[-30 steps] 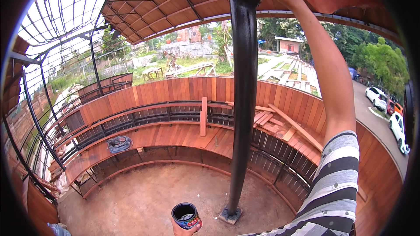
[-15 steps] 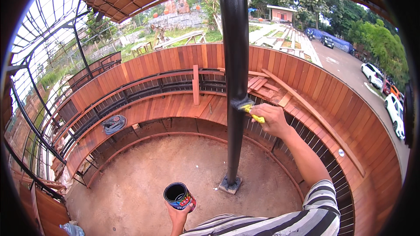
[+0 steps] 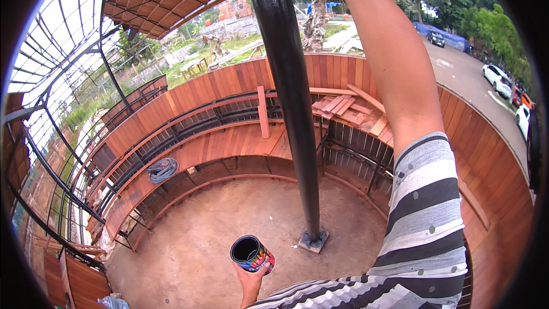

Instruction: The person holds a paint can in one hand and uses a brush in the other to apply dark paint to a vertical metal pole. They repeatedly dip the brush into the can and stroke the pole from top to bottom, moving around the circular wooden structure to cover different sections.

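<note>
One black post (image 3: 286, 80) crosses the view, its top cut off. The right forearm (image 3: 394, 46), lower half a second ago with a brush at the post, now stretches past the upper edge; the right hand is out of sight, so I cannot tell its grip. One open can (image 3: 252, 256), left of the post's foot, is clasped in the left hand (image 3: 250, 277)

Left grip (image 3: 250, 274): bare hand, sits low, near centre; digits curl in a grasp. Left wrist (image 3: 250, 298): stands near upright at the lower edge. Right arm (image 3: 400, 63): extends high, forearm bare, leaning leftward toward the top. Right grip: lies beyond the upper edge.
</note>
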### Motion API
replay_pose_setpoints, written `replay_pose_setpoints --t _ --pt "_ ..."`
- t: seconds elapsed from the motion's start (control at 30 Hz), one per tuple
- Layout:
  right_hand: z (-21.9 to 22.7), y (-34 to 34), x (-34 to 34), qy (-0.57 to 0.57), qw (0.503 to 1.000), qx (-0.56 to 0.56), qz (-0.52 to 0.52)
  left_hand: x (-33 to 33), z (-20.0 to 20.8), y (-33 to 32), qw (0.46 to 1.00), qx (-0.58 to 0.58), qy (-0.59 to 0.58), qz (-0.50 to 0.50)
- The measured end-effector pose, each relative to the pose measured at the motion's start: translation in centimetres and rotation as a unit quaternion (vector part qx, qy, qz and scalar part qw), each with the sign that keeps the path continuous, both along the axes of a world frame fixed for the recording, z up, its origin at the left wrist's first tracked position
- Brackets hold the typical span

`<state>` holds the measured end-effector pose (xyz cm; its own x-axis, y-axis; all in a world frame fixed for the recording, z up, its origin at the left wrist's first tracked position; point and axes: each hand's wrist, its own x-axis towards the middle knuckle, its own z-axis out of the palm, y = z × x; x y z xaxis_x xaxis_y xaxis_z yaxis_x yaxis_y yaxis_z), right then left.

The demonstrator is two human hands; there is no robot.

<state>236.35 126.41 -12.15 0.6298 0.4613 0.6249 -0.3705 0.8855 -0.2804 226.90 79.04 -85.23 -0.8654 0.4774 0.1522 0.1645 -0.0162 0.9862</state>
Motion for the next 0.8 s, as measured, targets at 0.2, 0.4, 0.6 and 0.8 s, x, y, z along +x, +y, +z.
replay_pose_setpoints --t 0.2,0.4,0.6,0.8 --pt "-29.0 -3.4 -5.7 0.077 0.947 -0.102 0.294 1.6 -0.3 -1.3 0.996 -0.073 -0.051 0.032" --pt "-60.6 -5.2 2.0 -0.209 0.864 -0.446 0.098 1.5 -0.8 1.2 0.996 -0.086 -0.008 0.003" --pt "-35.9 -1.2 -2.2 -0.250 0.953 -0.165 -0.046 2.8 1.6 1.6 0.994 -0.100 -0.033 0.005" --pt "-7.1 -1.2 0.8 0.028 0.973 0.037 0.228 3.4 1.6 2.8 0.995 -0.089 -0.028 -0.029"
